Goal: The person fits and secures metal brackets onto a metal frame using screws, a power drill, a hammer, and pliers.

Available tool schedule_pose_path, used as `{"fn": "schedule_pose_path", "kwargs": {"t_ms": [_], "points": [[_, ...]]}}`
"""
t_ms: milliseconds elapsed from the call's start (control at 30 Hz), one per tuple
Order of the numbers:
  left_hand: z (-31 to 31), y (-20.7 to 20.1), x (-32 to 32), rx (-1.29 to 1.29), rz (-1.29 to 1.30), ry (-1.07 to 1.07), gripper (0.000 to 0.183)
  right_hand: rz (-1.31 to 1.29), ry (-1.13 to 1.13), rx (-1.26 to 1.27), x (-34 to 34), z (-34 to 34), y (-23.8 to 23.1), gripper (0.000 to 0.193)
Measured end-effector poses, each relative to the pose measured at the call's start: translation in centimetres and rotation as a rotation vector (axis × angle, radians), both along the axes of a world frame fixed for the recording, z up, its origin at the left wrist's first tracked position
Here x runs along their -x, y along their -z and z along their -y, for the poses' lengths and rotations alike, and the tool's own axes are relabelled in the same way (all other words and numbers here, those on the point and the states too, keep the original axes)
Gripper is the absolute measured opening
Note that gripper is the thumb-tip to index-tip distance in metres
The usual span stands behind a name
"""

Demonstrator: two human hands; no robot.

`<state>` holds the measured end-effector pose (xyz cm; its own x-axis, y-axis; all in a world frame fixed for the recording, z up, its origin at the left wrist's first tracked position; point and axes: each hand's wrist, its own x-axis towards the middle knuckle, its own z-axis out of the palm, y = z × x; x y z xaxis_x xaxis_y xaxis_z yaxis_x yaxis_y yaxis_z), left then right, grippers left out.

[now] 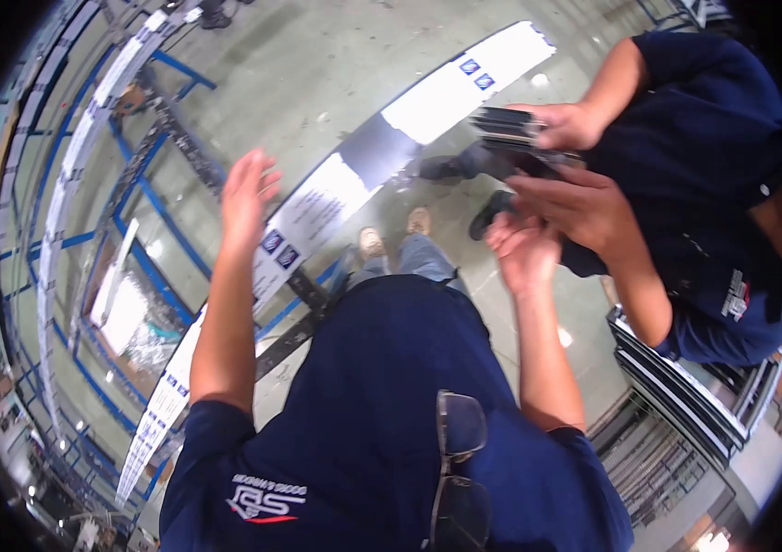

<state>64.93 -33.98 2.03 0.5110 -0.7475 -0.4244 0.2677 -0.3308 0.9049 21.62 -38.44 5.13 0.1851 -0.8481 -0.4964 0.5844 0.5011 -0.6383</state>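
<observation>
My left hand (pixel 245 195) is raised with its fingers spread, holding nothing, above a long white and black panel (pixel 354 175) that lies on a blue frame. My right hand (pixel 521 250) is lifted toward a co-worker in a dark blue shirt (pixel 713 156) at the right. It sits just under that person's hands (pixel 575 207), which hold a stack of dark flat pieces (pixel 510 133). Whether my right fingers touch the stack I cannot tell. My own dark blue shirt (pixel 382 405) and glasses hanging at the collar (pixel 457 469) fill the lower middle.
Blue metal racks (pixel 147 212) with long white strips curve along the left. A stack of dark and white flat panels (pixel 685 386) stands at the lower right. Grey concrete floor (pixel 317 64) stretches beyond, with my shoes (pixel 395 235) on it.
</observation>
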Motion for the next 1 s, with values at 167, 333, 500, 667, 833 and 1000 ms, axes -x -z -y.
{"fn": "schedule_pose_path", "kwargs": {"t_ms": [167, 333, 500, 667, 833, 1000], "points": [[-5.9, 3.3, -1.7, -0.06, 0.029, -0.077, 0.044, -0.242, -0.074, -0.224, -0.8, -5.2, 3.0, 0.077], [-6.3, 4.5, -1.0, -0.056, 0.14, -0.059, 0.041, -0.319, -0.203, -0.209, -1.2, -7.1, 3.8, 0.073], [-6.3, 6.1, -0.3, -0.075, 0.339, 0.014, 0.039, -0.386, -0.305, -0.109, -1.1, -6.4, 3.7, 0.066], [-5.6, 6.4, 1.4, -0.074, 0.686, -0.02, 0.033, -0.365, -0.301, -0.085, 0.8, -5.6, 4.2, 0.06], [-5.0, 6.1, 2.6, -0.149, 0.918, -0.033, 0.032, -0.444, -0.331, -0.057, 4.5, -6.6, 4.5, 0.054], [-5.2, 6.2, 2.7, -0.213, 0.967, 0.008, 0.035, -0.528, -0.316, -0.078, 9.6, -8.4, 5.4, 0.049]]}}
